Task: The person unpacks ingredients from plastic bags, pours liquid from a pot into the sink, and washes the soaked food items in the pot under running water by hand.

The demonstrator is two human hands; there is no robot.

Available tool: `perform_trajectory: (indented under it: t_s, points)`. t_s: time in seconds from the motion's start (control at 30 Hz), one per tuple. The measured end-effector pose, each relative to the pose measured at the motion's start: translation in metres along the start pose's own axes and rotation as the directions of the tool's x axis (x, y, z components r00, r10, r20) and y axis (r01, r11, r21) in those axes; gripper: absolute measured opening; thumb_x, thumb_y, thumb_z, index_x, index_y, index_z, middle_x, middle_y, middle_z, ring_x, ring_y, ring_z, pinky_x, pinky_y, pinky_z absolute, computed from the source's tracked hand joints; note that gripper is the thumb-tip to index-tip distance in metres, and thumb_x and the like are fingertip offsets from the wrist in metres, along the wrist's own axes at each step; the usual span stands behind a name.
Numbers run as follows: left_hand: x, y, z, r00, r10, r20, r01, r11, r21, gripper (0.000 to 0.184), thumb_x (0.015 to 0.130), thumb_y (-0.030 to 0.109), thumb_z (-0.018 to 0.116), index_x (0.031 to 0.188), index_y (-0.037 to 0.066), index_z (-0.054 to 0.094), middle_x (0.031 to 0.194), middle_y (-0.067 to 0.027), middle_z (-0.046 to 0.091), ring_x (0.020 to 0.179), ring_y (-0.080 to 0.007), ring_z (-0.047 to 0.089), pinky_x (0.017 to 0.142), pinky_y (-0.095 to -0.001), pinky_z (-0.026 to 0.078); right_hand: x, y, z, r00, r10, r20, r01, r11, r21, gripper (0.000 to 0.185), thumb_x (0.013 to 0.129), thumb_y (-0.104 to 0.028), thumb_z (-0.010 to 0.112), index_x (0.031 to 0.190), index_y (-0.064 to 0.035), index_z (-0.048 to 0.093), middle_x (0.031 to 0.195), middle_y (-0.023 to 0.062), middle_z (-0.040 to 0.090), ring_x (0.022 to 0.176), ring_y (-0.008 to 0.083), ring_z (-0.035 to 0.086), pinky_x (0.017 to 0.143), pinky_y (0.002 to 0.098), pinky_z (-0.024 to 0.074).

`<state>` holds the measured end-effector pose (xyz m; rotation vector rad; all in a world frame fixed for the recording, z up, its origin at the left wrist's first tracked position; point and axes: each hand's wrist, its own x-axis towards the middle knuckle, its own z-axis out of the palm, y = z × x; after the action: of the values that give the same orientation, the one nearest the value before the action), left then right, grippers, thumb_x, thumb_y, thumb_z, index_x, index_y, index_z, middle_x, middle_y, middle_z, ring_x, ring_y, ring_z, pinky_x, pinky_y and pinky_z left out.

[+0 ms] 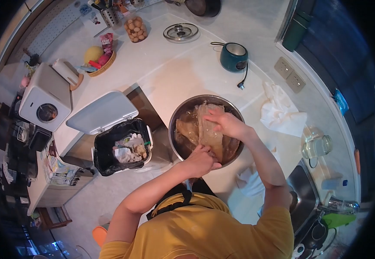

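Observation:
A large metal bowl (173,144) near the counter's front edge holds brownish liquid and soft brown pieces. Across its middle lies a pale brown, wrinkled, sheet-like piece (210,131) of food; its exact kind is unclear. My left hand (199,161) is at the near side of the bowl, fingers curled and closed on the near end of this piece. My right hand (227,124) reaches in from the right, its fingers stretched out and resting on the piece's upper part. Another brown piece (186,131) sits in the liquid to the left.
Left of the bowl stands a trash bin (122,166) with its lid (103,113) raised. Behind are a glass lid (181,32) and a green pot (234,58) with a cord. On the right are crumpled white cloth or paper (282,113), a glass jar (317,147) and a sink (304,196).

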<state>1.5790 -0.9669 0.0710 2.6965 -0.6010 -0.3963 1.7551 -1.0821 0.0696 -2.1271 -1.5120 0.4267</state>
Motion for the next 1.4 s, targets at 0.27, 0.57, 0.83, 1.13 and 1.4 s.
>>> perform_trajectory:
  t_s: [0.27,0.57,0.83,1.13,1.4]
  points:
    - [-0.029,-0.009,0.013,0.946,0.029,-0.324,-0.073,0.990,-0.123,0.030,0.085,0.031,0.053,0.095,0.006,0.065,0.102,-0.0084,0.062,0.100,-0.0270,0.055,0.088,-0.0384,0.037,0.010,-0.036,0.002,0.992,0.115,-0.048,-0.120,0.988,-0.101,0.062,0.070,-0.007,0.067,0.128,-0.0091,0.045,0.139,0.0207,0.030,0.129,0.0386,0.027,0.107,0.0424,0.0248]
    - [-0.050,-0.013,0.031,0.811,0.111,-0.575,-0.150,0.988,-0.021,0.023,0.068,0.028,0.067,0.083,0.010,0.068,0.088,-0.0037,0.064,0.089,-0.0205,0.057,0.079,-0.0327,0.040,0.014,-0.044,0.043,0.946,0.300,0.124,-0.221,0.875,-0.430,0.086,0.065,-0.014,0.073,0.139,-0.0137,0.027,0.146,0.0165,0.016,0.133,0.0364,0.020,0.108,0.0442,0.0179]
    - [-0.035,-0.009,0.064,0.673,0.061,-0.737,-0.110,0.994,-0.018,0.016,0.058,0.013,0.066,0.075,0.015,0.067,0.069,0.0006,0.063,0.079,-0.0160,0.058,0.069,-0.0308,0.040,0.002,-0.051,0.068,0.936,0.352,-0.019,-0.301,0.770,-0.562,0.070,0.078,-0.008,0.055,0.140,-0.0159,0.024,0.144,0.0148,0.023,0.131,0.0344,0.026,0.108,0.0440,0.0179]
    - [-0.016,0.038,0.062,0.751,-0.048,-0.658,0.074,0.997,0.012,0.018,0.064,0.009,0.058,0.077,0.016,0.068,0.074,0.0002,0.064,0.080,-0.0163,0.058,0.067,-0.0322,0.040,-0.029,-0.027,0.068,0.975,0.106,-0.197,-0.182,0.886,-0.426,0.068,0.070,0.001,0.057,0.133,-0.0121,0.037,0.134,0.0171,0.037,0.125,0.0347,0.032,0.107,0.0390,0.0224]
    - [0.033,0.068,0.083,0.712,-0.095,-0.696,0.144,0.989,0.013,0.009,0.069,0.019,0.061,0.069,0.010,0.062,0.074,-0.0063,0.064,0.083,-0.0199,0.058,0.070,-0.0346,0.042,-0.095,-0.037,0.034,0.963,0.194,-0.186,-0.236,0.943,-0.236,0.048,0.065,-0.002,0.062,0.113,-0.0077,0.058,0.119,0.0190,0.053,0.110,0.0337,0.050,0.094,0.0365,0.0408]
